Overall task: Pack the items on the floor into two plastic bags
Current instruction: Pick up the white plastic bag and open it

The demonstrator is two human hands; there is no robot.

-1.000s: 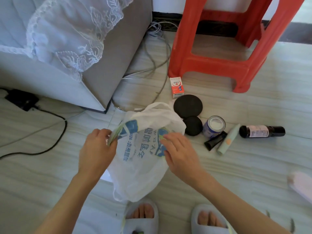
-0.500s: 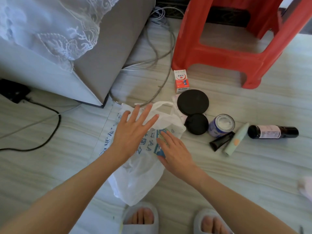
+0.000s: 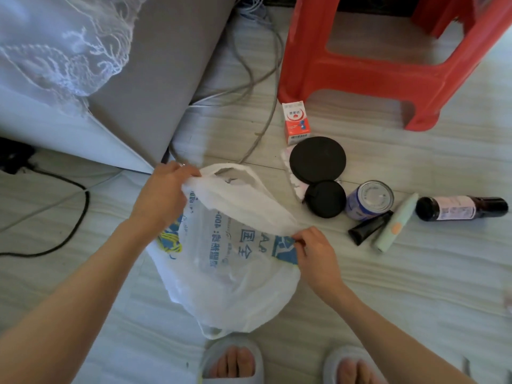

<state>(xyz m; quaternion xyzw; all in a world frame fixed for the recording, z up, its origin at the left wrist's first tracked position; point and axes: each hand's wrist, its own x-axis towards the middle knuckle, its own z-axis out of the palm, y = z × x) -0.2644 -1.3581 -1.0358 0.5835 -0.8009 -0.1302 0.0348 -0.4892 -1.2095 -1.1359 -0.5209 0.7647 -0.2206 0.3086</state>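
Observation:
A white plastic bag (image 3: 230,275) with blue print lies on the floor in front of my feet. My left hand (image 3: 163,194) grips its far rim by a handle. My right hand (image 3: 315,252) pinches the near rim, and the mouth is stretched between them. To the right on the floor lie a red and white box (image 3: 296,121), a large black round lid (image 3: 317,159), a smaller black lid (image 3: 327,199), a blue tin (image 3: 370,199), a black tube (image 3: 370,227), a pale green tube (image 3: 394,223) and a dark bottle (image 3: 461,208).
A red plastic stool (image 3: 368,65) stands behind the items. A grey sofa corner (image 3: 155,79) with white lace is at the upper left. Grey cables (image 3: 257,87) trail between them, and a black cord (image 3: 72,217) runs along the left floor. My slippered feet (image 3: 232,361) are at the bottom.
My left hand was flat and spread on the bag; now it grips the far rim. My right hand has closed on the near rim, and the bag's mouth is pulled wider.

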